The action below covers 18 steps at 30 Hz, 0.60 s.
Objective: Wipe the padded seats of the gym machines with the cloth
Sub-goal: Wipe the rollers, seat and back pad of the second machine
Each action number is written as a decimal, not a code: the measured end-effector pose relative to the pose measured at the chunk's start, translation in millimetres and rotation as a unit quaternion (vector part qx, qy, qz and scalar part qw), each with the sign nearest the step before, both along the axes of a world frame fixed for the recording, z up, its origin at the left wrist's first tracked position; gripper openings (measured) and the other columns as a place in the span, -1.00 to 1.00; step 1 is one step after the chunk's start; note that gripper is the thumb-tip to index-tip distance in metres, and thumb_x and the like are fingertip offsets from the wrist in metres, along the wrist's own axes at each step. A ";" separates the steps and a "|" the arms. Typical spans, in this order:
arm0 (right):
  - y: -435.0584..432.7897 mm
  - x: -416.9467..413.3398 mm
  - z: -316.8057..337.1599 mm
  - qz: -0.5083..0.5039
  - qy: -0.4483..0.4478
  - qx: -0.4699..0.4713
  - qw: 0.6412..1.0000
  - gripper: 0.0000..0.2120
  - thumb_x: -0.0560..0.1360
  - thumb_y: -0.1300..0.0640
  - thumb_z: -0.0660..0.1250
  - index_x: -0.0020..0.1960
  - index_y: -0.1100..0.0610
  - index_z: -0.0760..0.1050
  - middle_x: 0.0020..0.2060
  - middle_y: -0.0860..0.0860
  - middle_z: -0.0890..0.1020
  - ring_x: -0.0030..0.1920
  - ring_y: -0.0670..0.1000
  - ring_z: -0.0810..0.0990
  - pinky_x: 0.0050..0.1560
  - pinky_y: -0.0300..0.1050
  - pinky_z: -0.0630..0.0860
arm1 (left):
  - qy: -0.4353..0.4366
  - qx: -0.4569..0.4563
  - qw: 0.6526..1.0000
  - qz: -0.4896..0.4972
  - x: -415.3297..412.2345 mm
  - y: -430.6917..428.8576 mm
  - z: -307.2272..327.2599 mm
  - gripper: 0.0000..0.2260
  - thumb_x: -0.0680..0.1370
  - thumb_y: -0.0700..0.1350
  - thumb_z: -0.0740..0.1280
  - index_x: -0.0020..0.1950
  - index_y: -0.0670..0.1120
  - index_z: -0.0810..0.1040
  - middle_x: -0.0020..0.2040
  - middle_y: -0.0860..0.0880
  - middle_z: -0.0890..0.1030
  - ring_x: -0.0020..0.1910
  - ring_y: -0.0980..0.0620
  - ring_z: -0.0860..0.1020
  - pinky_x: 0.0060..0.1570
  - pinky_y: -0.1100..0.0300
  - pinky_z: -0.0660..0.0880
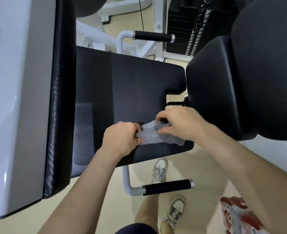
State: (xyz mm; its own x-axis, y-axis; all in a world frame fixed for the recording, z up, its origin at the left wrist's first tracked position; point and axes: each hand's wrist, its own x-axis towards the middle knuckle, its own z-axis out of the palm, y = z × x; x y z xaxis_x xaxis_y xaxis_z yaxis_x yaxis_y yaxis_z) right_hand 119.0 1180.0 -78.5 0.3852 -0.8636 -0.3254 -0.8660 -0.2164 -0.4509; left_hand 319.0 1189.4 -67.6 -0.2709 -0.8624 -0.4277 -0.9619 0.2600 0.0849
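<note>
Both hands, left and right, pinch the cloth between their fingers, over the seat.

We have both bare forearms stretched forward and angled inward, so our hands meet near the middle. Our left hand is knuckles-up, its fingers curled and pinching to the right. Our right hand sits just beside it, slightly farther off, fingers bent down and pinching too. Below, our bare legs stand apart.
</note>
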 end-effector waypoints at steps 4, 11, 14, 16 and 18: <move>-11.8 -25.6 25.7 -0.054 0.041 -0.026 0.997 -0.60 0.45 -0.16 0.34 0.26 -0.12 0.47 0.04 -0.04 0.54 0.11 0.05 0.52 0.00 -0.06 0.43 | -0.026 -0.076 0.996 0.030 4.4 -11.1 15.9 -0.83 0.48 0.11 0.32 -0.01 0.10 0.58 -0.09 -0.01 0.62 0.01 -0.12 0.53 -0.18 0.08 0.25; 11.8 -36.6 33.2 -0.283 -0.093 -0.282 0.912 -0.87 0.45 0.09 0.35 -0.11 0.15 0.59 -0.17 0.05 0.52 -0.12 0.07 0.50 -0.20 -0.05 0.45 | 0.155 -0.389 0.897 0.145 -10.8 -8.6 39.6 -0.77 0.45 -0.25 0.20 0.04 -0.09 0.54 -0.02 -0.15 0.49 -0.05 -0.19 0.40 -0.14 0.07 0.23; 50.7 -23.3 -0.1 -0.262 -0.058 -0.238 0.934 -0.94 0.42 0.20 0.38 -0.13 0.15 0.61 -0.19 0.07 0.53 -0.13 0.13 0.49 -0.29 -0.07 0.45 | 0.136 -0.348 0.921 0.111 9.7 19.6 17.5 -0.83 0.43 -0.29 0.26 -0.03 -0.16 0.57 -0.12 -0.18 0.48 -0.15 -0.18 0.36 -0.23 0.08 0.26; 80.4 -15.4 -28.8 -0.227 -0.021 -0.175 0.958 -0.91 0.39 0.28 0.39 -0.15 0.14 0.62 -0.20 0.05 0.53 -0.15 0.14 0.49 -0.32 -0.08 0.47 | 0.069 -0.279 0.954 0.082 32.4 49.1 -6.4 -0.79 0.37 -0.32 0.38 -0.05 -0.13 0.63 -0.21 -0.14 0.46 -0.22 -0.18 0.36 -0.29 0.11 0.24; 106.6 -11.0 -52.1 -0.197 0.019 -0.080 0.977 -0.84 0.42 0.30 0.34 -0.09 0.10 0.63 -0.17 -0.01 0.55 -0.09 0.08 0.46 -0.30 -0.10 0.46 | 0.009 -0.197 0.978 0.062 53.4 78.6 -27.3 -0.73 0.36 -0.28 0.40 0.00 -0.04 0.66 -0.27 -0.07 0.44 -0.23 -0.16 0.39 -0.32 0.10 0.31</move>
